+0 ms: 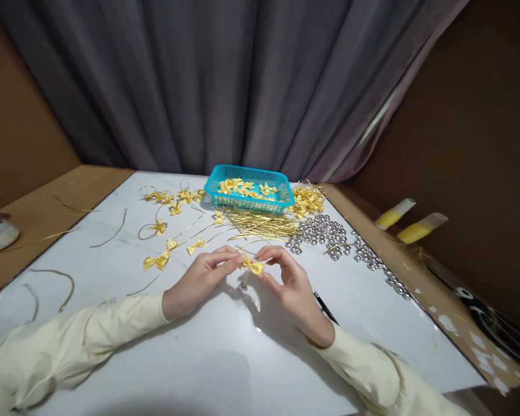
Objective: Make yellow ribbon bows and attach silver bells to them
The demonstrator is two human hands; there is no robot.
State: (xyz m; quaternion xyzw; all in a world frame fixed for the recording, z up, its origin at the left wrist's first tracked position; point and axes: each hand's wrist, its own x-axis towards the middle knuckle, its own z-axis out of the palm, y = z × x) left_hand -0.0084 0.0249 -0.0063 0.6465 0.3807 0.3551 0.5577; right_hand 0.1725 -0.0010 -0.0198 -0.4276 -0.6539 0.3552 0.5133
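A yellow satin bow (pixel 255 267) is pinched between my two hands above the white tabletop. My left hand (pixel 205 277) grips its left side with thumb and forefinger. My right hand (pixel 288 283) holds the right side, its fingers curled. Just below the bow shows a small silver bell-like piece (pixel 244 286); whether it is joined to the bow I cannot tell. Close by on the left lie a loose yellow bow (pixel 196 247) and a further group of bows (pixel 160 260) with gold cord.
A blue basket (pixel 248 202) of yellow bows stands at the back. Beside it are gold cords (pixel 260 224), a bow pile (pixel 307 199) and silver bells (pixel 323 229). A black pen-like tool (pixel 326 308) lies by my right wrist. Two yellow-filled tubes (pixel 394 214) are at right.
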